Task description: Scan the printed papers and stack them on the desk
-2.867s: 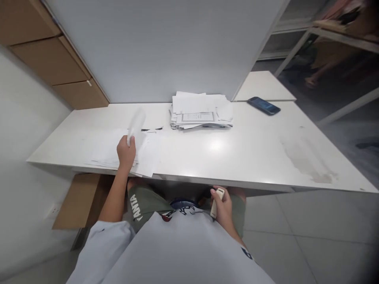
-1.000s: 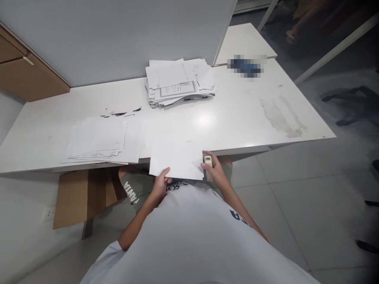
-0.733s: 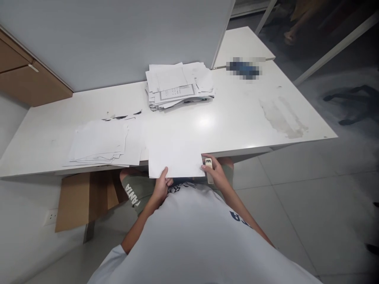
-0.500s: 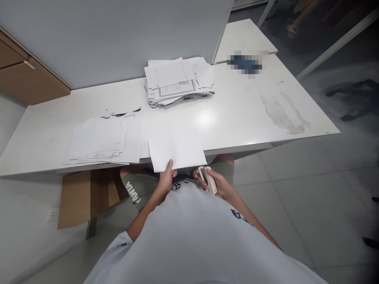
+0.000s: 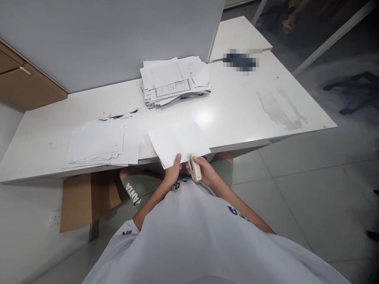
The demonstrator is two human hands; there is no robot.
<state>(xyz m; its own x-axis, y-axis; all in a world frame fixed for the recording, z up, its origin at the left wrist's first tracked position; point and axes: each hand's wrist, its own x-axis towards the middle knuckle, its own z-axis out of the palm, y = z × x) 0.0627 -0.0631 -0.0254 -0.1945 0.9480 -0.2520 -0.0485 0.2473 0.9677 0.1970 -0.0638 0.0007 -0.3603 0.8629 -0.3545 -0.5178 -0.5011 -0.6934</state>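
Observation:
My left hand pinches the near corner of a set of white sheets that lies over the front edge of the white table. My right hand is closed on a small cream stapler, held close to the same near edge of the sheets, just right of my left thumb.
A flat spread of white sheets lies at the left front of the table. A thick untidy paper stack sits at the back by the grey partition. A blurred dark object lies at the far right. A cardboard box stands under the table.
My left hand left the left pile and took the sheets at the table's front edge. The sheets turned slightly, and my right hand brought the stapler up to their near edge.

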